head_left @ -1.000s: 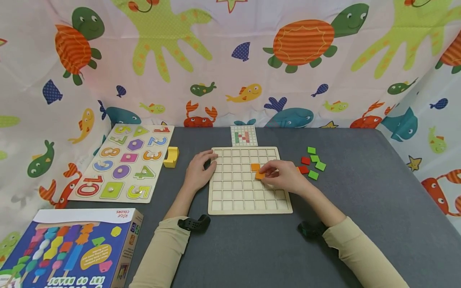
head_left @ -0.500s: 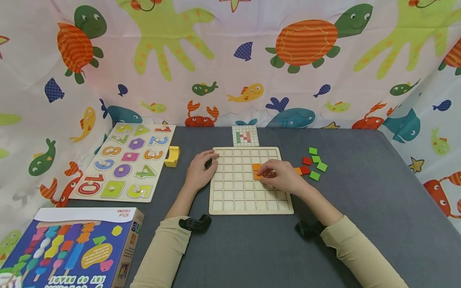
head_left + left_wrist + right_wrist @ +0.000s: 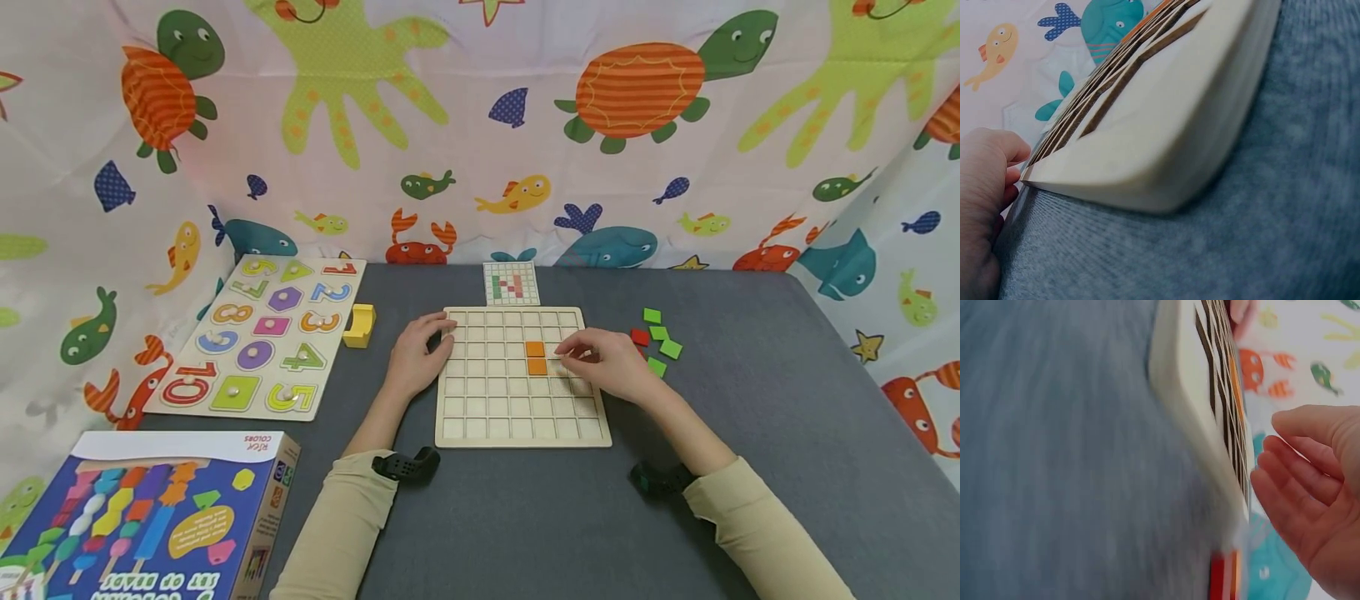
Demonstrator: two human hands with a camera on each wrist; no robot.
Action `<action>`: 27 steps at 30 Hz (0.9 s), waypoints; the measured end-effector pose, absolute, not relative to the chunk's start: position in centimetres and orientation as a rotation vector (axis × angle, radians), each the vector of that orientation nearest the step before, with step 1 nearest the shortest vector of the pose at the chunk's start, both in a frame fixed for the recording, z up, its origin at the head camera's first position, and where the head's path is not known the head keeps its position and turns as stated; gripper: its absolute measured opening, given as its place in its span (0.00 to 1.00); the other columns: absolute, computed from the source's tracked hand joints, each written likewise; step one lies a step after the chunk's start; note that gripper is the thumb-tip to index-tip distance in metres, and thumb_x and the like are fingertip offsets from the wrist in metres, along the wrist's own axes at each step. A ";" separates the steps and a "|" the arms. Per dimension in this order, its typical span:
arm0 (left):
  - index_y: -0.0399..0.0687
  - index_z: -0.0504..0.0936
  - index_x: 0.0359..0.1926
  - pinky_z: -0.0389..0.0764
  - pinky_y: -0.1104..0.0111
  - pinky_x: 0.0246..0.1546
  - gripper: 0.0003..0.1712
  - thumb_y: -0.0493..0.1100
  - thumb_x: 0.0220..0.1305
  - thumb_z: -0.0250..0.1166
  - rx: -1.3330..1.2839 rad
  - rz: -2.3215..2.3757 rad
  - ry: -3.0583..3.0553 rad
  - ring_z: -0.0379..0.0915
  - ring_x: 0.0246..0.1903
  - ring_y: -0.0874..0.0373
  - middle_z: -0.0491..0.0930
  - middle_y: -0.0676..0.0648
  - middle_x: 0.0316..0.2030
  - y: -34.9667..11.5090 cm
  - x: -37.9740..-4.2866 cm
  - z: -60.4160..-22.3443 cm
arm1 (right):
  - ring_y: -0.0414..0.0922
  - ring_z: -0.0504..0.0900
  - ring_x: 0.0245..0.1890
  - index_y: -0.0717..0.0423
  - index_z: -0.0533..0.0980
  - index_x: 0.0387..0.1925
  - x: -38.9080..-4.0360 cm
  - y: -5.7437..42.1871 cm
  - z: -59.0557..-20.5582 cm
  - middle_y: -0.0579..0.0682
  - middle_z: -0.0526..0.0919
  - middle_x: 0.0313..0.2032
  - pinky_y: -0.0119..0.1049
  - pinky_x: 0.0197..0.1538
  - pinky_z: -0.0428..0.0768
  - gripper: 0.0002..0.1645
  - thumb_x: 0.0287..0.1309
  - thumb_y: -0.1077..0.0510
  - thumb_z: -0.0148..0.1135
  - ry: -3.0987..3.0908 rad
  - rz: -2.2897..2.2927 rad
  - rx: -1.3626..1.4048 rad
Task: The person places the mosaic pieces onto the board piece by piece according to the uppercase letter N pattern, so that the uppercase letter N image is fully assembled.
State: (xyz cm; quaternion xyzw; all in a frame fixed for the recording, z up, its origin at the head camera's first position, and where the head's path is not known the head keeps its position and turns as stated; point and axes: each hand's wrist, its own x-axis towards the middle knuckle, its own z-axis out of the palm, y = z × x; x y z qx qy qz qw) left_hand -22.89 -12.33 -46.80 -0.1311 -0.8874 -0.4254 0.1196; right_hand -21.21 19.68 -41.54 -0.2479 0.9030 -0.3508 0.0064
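Two orange square tiles [image 3: 537, 367] lie one below the other in cells of the wooden grid board [image 3: 519, 440]. My left hand [image 3: 415, 357] rests against the board's left edge near its far corner, thumb and fingertips touching the rim. Over the board's right part hovers my right hand [image 3: 611, 364], just right of the orange tiles. In the right wrist view its fingers [image 3: 1297, 472] are loosely bent, with nothing between them. Beyond this hand lie several green tiles [image 3: 671, 349] and a red tile [image 3: 640, 337]; other tiles there are partly hidden by the hand.
A small pattern card [image 3: 512, 284] lies at the board's far edge. To the left are a yellow block [image 3: 359, 326], a number puzzle board [image 3: 258, 350] and a blue box [image 3: 150, 517]. A patterned cloth [image 3: 465, 225] hangs behind the grey table [image 3: 517, 525].
The lower orange tile has gone from my right fingertips into its cell, flat under the other. My right hand has let go and drawn back to the right. My left hand stays put.
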 end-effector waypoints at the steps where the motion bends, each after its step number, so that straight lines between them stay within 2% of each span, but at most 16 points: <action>1: 0.44 0.83 0.55 0.65 0.48 0.62 0.17 0.43 0.69 0.59 -0.382 -1.244 -2.594 0.65 0.63 0.47 0.74 0.44 0.61 -12.3 -22.9 -46.8 | 0.44 0.82 0.38 0.56 0.83 0.42 -21.2 20.3 -41.5 0.48 0.85 0.39 0.43 0.43 0.83 0.08 0.60 0.61 0.66 2.848 -1.085 -0.761; 7: 0.45 0.83 0.55 0.64 0.48 0.63 0.17 0.43 0.69 0.59 -0.367 -1.251 -2.609 0.65 0.64 0.48 0.74 0.45 0.62 -12.3 -22.9 -46.7 | 0.50 0.81 0.41 0.56 0.82 0.44 -21.2 24.2 -41.3 0.53 0.84 0.42 0.51 0.46 0.80 0.10 0.61 0.61 0.65 2.928 -0.977 -0.639; 12: 0.45 0.83 0.55 0.64 0.49 0.63 0.17 0.44 0.69 0.59 -0.367 -1.252 -2.617 0.65 0.64 0.48 0.74 0.45 0.62 -12.3 -23.0 -46.7 | 0.52 0.79 0.41 0.59 0.82 0.44 -21.1 25.8 -41.4 0.55 0.84 0.42 0.53 0.48 0.77 0.12 0.57 0.65 0.66 2.984 -0.838 -0.675; 18: 0.45 0.83 0.55 0.64 0.49 0.63 0.17 0.44 0.70 0.59 -0.374 -1.252 -2.611 0.65 0.64 0.48 0.74 0.44 0.62 -12.3 -22.9 -46.7 | 0.54 0.78 0.44 0.61 0.81 0.46 -21.3 26.2 -41.7 0.57 0.83 0.44 0.53 0.50 0.75 0.15 0.55 0.67 0.66 2.981 -0.772 -0.707; 27: 0.44 0.83 0.54 0.64 0.48 0.63 0.16 0.42 0.69 0.60 -0.381 -1.253 -2.596 0.65 0.63 0.47 0.74 0.43 0.61 -12.4 -22.9 -46.6 | 0.52 0.79 0.43 0.60 0.81 0.47 -21.3 25.4 -41.6 0.56 0.83 0.44 0.52 0.49 0.76 0.16 0.57 0.61 0.68 2.969 -0.802 -0.674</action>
